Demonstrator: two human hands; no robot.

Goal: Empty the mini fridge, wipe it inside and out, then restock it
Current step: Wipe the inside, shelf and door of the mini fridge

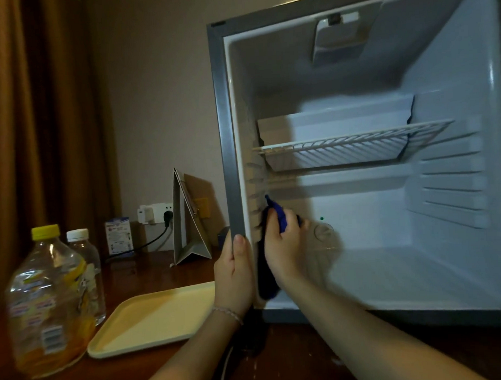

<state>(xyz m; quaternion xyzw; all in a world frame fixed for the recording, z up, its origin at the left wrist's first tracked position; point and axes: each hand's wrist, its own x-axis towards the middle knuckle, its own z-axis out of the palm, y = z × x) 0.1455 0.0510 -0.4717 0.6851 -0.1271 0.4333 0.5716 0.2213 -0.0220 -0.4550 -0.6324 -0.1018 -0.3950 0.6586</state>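
Both hands work at the left side of the fridge in our head view. Our left hand (235,271) wraps its fingers around the grey metal front edge of the open white mini fridge (456,273), thumb on the frame. Our right hand (285,249) is closed on a crumpled dark blue cloth (280,217), pressing it to the smooth plastic inner left wall; a dark fold hangs below the wrist. Inside we see a white wire shelf (350,145) and ribbed side rails. On the dark wooden desk (292,356) lie a flat cream plastic tray (151,318) and two clear plastic bottles: yellow-capped (47,305) and white-capped (84,252).
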